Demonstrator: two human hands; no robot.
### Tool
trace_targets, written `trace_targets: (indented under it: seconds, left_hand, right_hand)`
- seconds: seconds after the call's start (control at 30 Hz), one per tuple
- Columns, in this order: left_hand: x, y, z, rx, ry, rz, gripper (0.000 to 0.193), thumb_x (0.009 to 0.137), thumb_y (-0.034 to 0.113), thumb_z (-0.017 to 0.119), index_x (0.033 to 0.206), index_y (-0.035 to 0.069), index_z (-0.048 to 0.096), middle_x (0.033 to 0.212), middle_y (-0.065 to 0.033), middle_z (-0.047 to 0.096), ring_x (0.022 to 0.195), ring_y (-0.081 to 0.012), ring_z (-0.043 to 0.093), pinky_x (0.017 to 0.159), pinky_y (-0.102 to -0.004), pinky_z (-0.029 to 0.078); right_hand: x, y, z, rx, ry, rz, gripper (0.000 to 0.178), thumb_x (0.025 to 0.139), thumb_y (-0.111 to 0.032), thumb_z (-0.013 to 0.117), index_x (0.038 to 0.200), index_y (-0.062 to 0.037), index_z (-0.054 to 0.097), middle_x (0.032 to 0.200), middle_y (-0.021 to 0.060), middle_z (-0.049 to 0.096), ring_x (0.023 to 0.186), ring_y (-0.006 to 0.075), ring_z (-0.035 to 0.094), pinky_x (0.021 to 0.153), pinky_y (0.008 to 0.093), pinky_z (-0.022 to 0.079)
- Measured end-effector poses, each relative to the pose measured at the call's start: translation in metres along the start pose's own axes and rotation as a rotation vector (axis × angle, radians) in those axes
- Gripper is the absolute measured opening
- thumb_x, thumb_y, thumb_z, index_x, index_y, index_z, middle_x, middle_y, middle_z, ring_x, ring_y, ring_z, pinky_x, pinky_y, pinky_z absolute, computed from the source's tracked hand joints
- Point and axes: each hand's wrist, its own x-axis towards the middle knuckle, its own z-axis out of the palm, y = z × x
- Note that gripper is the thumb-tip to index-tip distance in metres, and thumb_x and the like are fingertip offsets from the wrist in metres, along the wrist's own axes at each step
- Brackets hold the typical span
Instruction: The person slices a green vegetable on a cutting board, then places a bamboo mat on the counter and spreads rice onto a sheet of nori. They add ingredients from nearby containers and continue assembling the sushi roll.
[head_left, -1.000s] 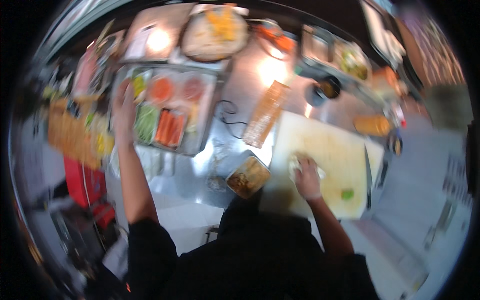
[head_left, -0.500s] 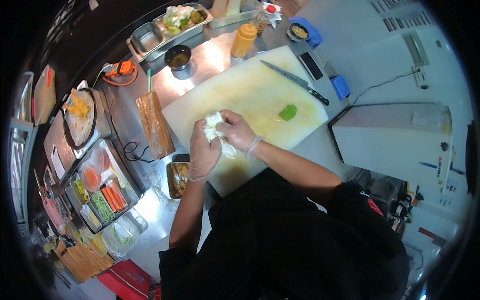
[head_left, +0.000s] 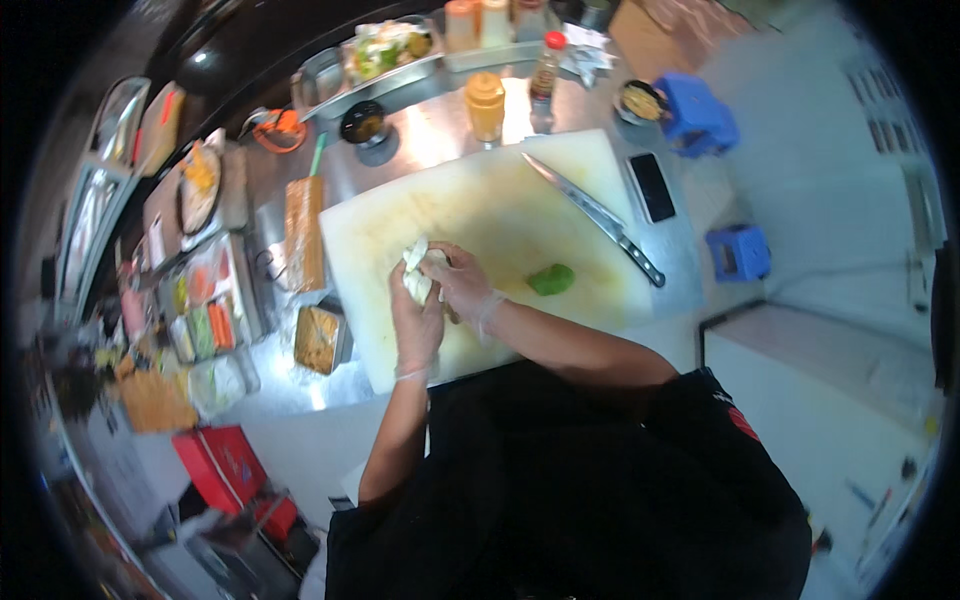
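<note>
Both my hands wear clear plastic gloves and meet over the left part of a white cutting board (head_left: 390, 205). Between them is a crumpled white cloth or paper towel (head_left: 416, 285). My left hand (head_left: 415, 325) grips it from below, and my right hand (head_left: 466, 285) pinches it from the right. The fingers partly hide it. On the board to the right lies a green piece of food (head_left: 550, 279), perhaps avocado or a leaf. A long knife (head_left: 590, 207) with a black handle rests along the board's right side, its handle end past the edge.
A black phone (head_left: 652, 187) lies right of the board. Behind stand a yellow sauce bottle (head_left: 486, 108), a red-capped bottle (head_left: 545, 70) and a dark bowl (head_left: 363, 122). At left are a wrapped brown block (head_left: 304, 235), a metal pan of food (head_left: 318, 340) and a tray of cut vegetables (head_left: 240, 275).
My view has turned, so the whole scene has shifted and the far side shows more. Both hands still hold the white wad, which looks more tightly bunched.
</note>
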Motion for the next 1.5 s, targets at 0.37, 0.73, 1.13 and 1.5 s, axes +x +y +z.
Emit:
trace_targets:
  seconds: [0.37, 0.73, 1.13, 1.5]
  left_hand:
    - [-0.031, 0.023, 0.034, 0.079, 0.119, -0.074, 0.06, 0.098, 0.008, 0.066, 0.153, -0.005, 0.044, 0.136, -0.0319, 0.059, 0.127, -0.0443, 0.061, 0.112, -0.0455, 0.047]
    - [0.024, 0.031, -0.041, 0.06, -0.366, -0.072, 0.097, 0.096, 0.018, 0.076, 0.174, 0.007, 0.018, 0.178, -0.0232, 0.022, 0.166, -0.0358, 0.017, 0.134, -0.0416, 0.019]
    - [0.24, -0.103, -0.19, 0.866, -0.077, -0.245, 0.033, 0.098, 0.027, 0.068, 0.118, 0.001, 0.064, 0.116, -0.0256, 0.075, 0.108, -0.0474, 0.072, 0.092, -0.0549, 0.058]
    - [0.192, 0.012, -0.236, 0.073, -0.195, -0.095, 0.027, 0.107, 0.011, 0.061, 0.13, -0.003, 0.061, 0.106, -0.0208, 0.076, 0.096, -0.0308, 0.073, 0.091, -0.038, 0.055]
  right_hand:
    - [-0.007, -0.038, -0.037, -0.341, -0.253, 0.259, 0.053, 0.099, -0.041, 0.073, 0.136, -0.0028, 0.067, 0.127, 0.0127, 0.073, 0.116, 0.0256, 0.069, 0.1, 0.0391, 0.054]
    - [0.053, -0.036, -0.027, -0.295, -0.254, 0.169, 0.05, 0.099, -0.029, 0.077, 0.142, -0.0084, 0.063, 0.124, 0.0076, 0.072, 0.108, 0.0195, 0.068, 0.09, 0.0371, 0.056]
    - [0.192, -0.074, 0.004, -1.614, 0.428, -0.59, 0.07, 0.092, -0.022, 0.078, 0.155, -0.0063, 0.053, 0.141, 0.0237, 0.061, 0.135, 0.0409, 0.056, 0.118, 0.0511, 0.042]
    - [0.131, -0.043, 0.117, -0.236, -0.101, -0.045, 0.065, 0.102, -0.043, 0.073, 0.153, -0.0091, 0.053, 0.148, 0.0106, 0.06, 0.135, 0.0304, 0.057, 0.115, 0.0507, 0.044]
